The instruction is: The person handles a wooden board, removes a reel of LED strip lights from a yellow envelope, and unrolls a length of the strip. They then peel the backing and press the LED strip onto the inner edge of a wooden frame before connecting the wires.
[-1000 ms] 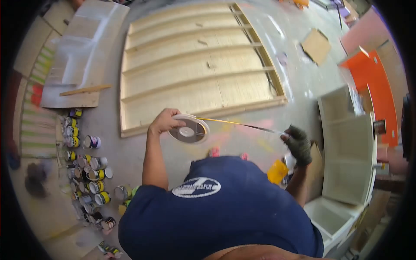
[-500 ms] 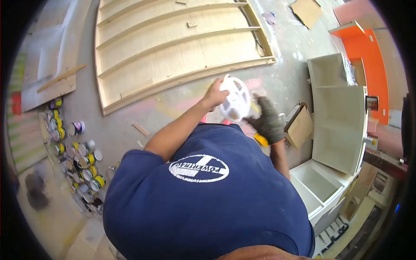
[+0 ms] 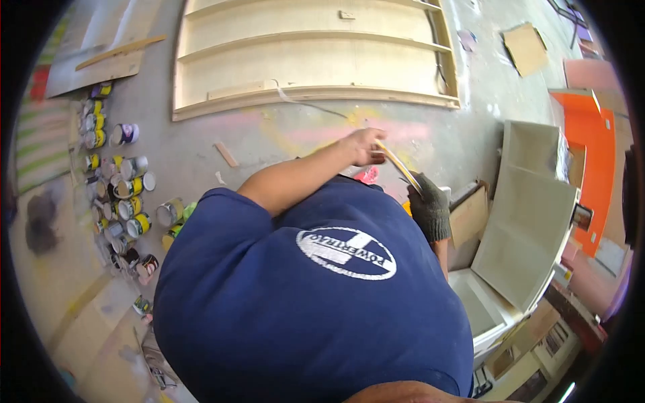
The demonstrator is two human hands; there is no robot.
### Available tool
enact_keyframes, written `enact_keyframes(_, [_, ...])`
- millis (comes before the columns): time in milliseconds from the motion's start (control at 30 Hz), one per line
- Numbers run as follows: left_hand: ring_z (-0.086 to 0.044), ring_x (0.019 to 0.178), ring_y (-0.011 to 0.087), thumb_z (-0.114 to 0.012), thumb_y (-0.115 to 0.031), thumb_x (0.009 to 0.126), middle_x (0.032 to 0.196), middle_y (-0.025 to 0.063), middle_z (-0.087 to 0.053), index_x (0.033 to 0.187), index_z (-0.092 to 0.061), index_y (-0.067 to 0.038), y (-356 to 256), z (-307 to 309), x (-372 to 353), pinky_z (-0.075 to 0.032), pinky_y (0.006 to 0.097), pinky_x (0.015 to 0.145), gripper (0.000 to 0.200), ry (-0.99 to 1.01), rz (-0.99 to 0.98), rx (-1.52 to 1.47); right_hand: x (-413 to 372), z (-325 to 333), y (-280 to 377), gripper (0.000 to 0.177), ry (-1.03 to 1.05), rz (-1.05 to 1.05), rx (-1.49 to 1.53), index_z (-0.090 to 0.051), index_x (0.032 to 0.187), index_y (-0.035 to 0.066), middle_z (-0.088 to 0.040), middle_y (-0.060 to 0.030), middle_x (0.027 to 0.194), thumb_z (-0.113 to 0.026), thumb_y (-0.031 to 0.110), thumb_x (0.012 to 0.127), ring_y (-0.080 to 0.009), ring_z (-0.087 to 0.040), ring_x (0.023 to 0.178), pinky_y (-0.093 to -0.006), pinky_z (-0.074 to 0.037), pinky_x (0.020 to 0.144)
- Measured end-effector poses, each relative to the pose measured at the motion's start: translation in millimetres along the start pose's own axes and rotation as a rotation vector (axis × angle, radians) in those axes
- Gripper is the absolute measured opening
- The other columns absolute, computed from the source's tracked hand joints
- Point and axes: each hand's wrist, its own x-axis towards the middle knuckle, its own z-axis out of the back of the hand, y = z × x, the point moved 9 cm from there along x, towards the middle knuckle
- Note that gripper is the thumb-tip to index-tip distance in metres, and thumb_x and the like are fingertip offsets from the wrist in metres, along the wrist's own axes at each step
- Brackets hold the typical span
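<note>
A white spoked reel (image 3: 398,164) is turned nearly edge-on in front of my body, showing as a thin slanted band. My bare left hand (image 3: 366,146) grips its upper end with curled fingers. At the lower end my right hand (image 3: 430,207), in a dark knitted glove, is closed around the reel's rim. Most of the reel's flat face is hidden at this angle. On the floor beyond the hands, a thin pale strip (image 3: 289,97) hangs over the edge of a wooden frame (image 3: 316,97) and runs along the ground.
Several paint cans (image 3: 131,188) crowd the floor on the left. White cabinet boxes (image 3: 527,208) stand at the right, with an orange panel (image 3: 594,181) behind them. A flat cardboard piece (image 3: 525,50) lies at the upper right; a small wood offcut (image 3: 226,154) is near my left arm.
The reel has turned from face-on to nearly edge-on and shifted right. My right hand has come onto its lower end. The view has shifted, and the pale strip now shows by the frame.
</note>
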Motion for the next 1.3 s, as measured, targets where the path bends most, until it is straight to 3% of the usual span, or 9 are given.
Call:
enact_keyframes(133, [-0.06,0.075,0.0235,-0.062,-0.024,0.091,0.079,0.0066,-0.058,0.088,-0.058,-0.008,-13.7,38.7,15.8,-0.054,0.042,0.076,0.017,0.143,-0.127,-0.189,-11.9,8.4,14.5,0.025,0.161,-0.129,0.12,-0.065,0.11,0.011,-0.068,-0.015,0.095,-0.06,0.011,0.085,-0.0291,-0.067,0.086,-0.0389,-0.052,0.073])
enact_keyframes(300, [-0.04,0.046,0.0174,-0.048,-0.036,0.099,0.046,0.0004,-0.036,0.071,-0.046,-0.011,-49.7,109.3,4.4,-0.044,0.035,0.054,0.038,-0.022,-0.277,-0.495,-33.6,32.8,-14.8,0.027,0.03,-0.151,0.035,-0.064,0.109,0.009,-0.068,-0.0153,0.088,-0.062,0.012,0.082,-0.0304,-0.066,0.081,-0.0384,-0.051,0.073])
enact_keyframes(333, [-0.036,0.044,0.0168,-0.048,-0.037,0.099,0.043,-0.0004,-0.032,0.067,-0.043,-0.012,-51.3,121.0,-1.1,-0.042,0.0349,0.052,0.041,-0.126,-0.296,-0.543,-39.0,40.6,-18.8,0.028,0.074,-0.225,0.062,-0.065,0.112,0.004,-0.068,-0.0167,0.09,-0.063,0.015,0.086,-0.0239,-0.066,0.083,-0.035,-0.05,0.077])
enact_keyframes(433, [-0.037,0.045,0.0179,-0.047,-0.032,0.099,0.046,0.0011,-0.035,0.064,-0.041,-0.012,-63.1,145.8,-12.3,-0.043,0.0368,0.054,0.041,-0.265,-0.422,-0.507,-56.7,60.4,-32.9,0.03,-0.019,-0.211,0.057,-0.064,0.113,0.003,-0.069,-0.0153,0.089,-0.063,0.014,0.086,-0.0218,-0.065,0.083,-0.0348,-0.05,0.077])
enact_keyframes(533, [-0.038,0.046,0.0185,-0.045,-0.027,0.098,0.049,0.0023,-0.037,0.062,-0.038,-0.012,-71.1,166.4,-1.4,-0.044,0.0384,0.055,0.04,-0.21,-0.35,-0.585,-71.3,81.9,-43.5,0.031,0.013,-0.344,0.055,-0.063,0.115,0.001,-0.07,-0.0138,0.091,-0.063,0.014,0.086,-0.0201,-0.064,0.085,-0.0347,-0.05,0.079])
enact_keyframes(567, [-0.039,0.048,0.0189,-0.041,-0.018,0.096,0.052,0.0026,-0.038,0.063,-0.039,-0.011,-73.9,175.3,-6.2,-0.045,0.0397,0.06,0.034,-0.273,-0.397,-0.565,-78.4,96.0,-40.8,0.032,-0.05,-0.369,0.066,-0.063,0.115,0.0,-0.07,-0.0136,0.093,-0.063,0.014,0.086,-0.0196,-0.064,0.086,-0.0345,-0.05,0.08])
enact_keyframes(700, [-0.039,0.05,0.0181,-0.04,-0.017,0.097,0.053,0.0008,-0.038,0.067,-0.045,-0.011,-83.9,202.0,-16.8,-0.047,0.0409,0.07,0.031,-0.393,-0.464,-0.697,-102.9,126.5,-50.8,0.034,-0.191,-0.389,0.007,-0.063,0.116,-0.001,-0.07,-0.0145,0.095,-0.064,0.016,0.086,-0.0202,-0.065,0.088,-0.0343,-0.05,0.082])
enact_keyframes(1200, [-0.039,0.052,0.0146,-0.034,-0.009,0.095,0.056,0.0004,-0.038,0.074,-0.047,-0.009,-168.3,195.3,-41.0,-0.044,0.0389,0.073,0.025,-0.137,-0.619,-0.631,-144.1,151.4,-93.2,0.033,-0.32,-0.499,-0.031,-0.063,0.111,-0.001,-0.068,-0.0181,0.091,-0.065,0.018,0.085,-0.0285,-0.065,0.084,-0.0379,-0.05,0.079])
enact_keyframes(1300, [-0.034,0.049,0.0137,-0.032,-0.005,0.094,0.053,-0.0002,-0.033,0.074,-0.046,-0.008,-173.2,195.1,-66.2,-0.041,0.0359,0.069,0.025,-0.247,-0.688,-0.633,-151.1,154.5,-99.5,0.032,-0.378,-0.553,0.001,-0.063,0.111,-0.001,-0.067,-0.0186,0.092,-0.065,0.017,0.085,-0.0296,-0.064,0.084,-0.0381,-0.049,0.079])
